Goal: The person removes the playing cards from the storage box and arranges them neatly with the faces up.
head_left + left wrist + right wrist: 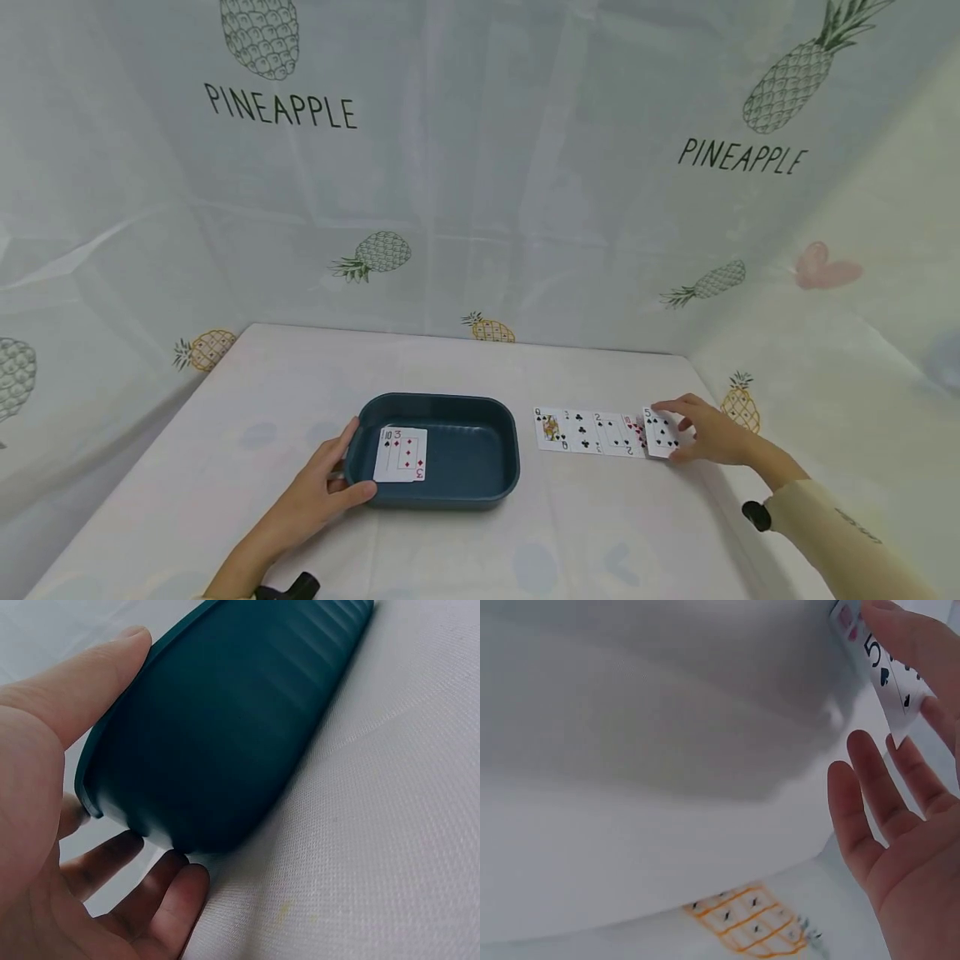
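Note:
A dark teal tray (467,458) lies on the table, and my left hand (318,492) grips its left end. In the left wrist view, the thumb lies along the tray's rim while the fingers curl against the end wall (195,750). Inside, at the left, a small pile of cards shows a three of diamonds (406,460) on top. My right hand (708,429) pinches a five card with black pips (895,686) between thumb and fingers. That card is tilted up at the right end of a row of face-up cards (585,431), overlapping a red-pipped card.
The row runs to the right of the tray, with a queen (551,428) at its left end and a black two (616,433) further along. A white cloth covers the table (450,558). Pineapple-printed sheets (510,167) hang behind and at the sides.

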`<state>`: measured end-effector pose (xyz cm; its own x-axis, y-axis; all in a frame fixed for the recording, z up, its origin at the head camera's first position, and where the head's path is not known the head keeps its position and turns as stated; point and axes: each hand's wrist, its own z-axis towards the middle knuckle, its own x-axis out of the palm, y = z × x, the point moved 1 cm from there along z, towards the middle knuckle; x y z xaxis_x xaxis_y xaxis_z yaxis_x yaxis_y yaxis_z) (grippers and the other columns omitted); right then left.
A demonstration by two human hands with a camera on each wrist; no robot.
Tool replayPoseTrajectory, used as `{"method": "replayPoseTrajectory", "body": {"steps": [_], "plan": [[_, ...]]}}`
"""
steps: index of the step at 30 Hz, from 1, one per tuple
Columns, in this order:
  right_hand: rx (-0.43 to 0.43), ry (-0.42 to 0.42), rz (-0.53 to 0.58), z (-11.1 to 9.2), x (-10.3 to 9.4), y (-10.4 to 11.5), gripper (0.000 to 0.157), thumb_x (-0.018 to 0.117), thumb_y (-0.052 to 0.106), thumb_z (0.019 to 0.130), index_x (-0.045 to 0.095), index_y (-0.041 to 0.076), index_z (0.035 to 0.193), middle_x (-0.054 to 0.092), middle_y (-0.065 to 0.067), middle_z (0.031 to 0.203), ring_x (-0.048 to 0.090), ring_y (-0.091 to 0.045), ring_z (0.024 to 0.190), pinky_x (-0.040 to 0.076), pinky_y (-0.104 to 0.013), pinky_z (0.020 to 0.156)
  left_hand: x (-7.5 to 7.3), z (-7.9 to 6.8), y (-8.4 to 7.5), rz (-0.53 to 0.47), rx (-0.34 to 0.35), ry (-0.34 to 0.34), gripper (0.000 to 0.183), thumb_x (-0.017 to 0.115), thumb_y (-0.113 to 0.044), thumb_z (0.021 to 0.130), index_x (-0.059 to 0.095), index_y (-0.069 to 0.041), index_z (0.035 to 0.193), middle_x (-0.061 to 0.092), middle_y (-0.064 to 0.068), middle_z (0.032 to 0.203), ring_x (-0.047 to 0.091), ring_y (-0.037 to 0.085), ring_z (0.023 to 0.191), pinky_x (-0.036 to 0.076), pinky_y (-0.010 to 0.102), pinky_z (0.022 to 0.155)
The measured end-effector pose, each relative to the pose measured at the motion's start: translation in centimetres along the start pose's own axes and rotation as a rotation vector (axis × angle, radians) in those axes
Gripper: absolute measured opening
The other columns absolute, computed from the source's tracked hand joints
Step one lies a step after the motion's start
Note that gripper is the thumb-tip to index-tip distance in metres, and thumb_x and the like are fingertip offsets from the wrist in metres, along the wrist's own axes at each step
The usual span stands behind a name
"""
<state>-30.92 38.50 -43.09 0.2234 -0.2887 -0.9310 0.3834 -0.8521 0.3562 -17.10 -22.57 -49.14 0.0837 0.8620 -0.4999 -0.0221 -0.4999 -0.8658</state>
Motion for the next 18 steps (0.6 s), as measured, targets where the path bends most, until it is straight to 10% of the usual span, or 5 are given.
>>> {"method": "replayPoseTrajectory", "body": {"steps": [18], "plan": [[0.095, 0.135, -0.006, -0.5, -0.3, -2.8, 0.079, 0.087, 0.019, 0.07, 0.051, 0.014, 0.14, 0.046, -0.017, 0.13, 0.055, -0.036, 0.108, 0.051, -0.048, 0.08, 0.0, -0.1, 0.0, -0.016, -0.003, 0.002, 0.095, 0.076, -0.041, 0.084, 0.013, -0.037, 0.156, 0.035, 0.01, 0.143, 0.052, 0.026, 0.119, 0.051, 0.025, 0.091]]}}
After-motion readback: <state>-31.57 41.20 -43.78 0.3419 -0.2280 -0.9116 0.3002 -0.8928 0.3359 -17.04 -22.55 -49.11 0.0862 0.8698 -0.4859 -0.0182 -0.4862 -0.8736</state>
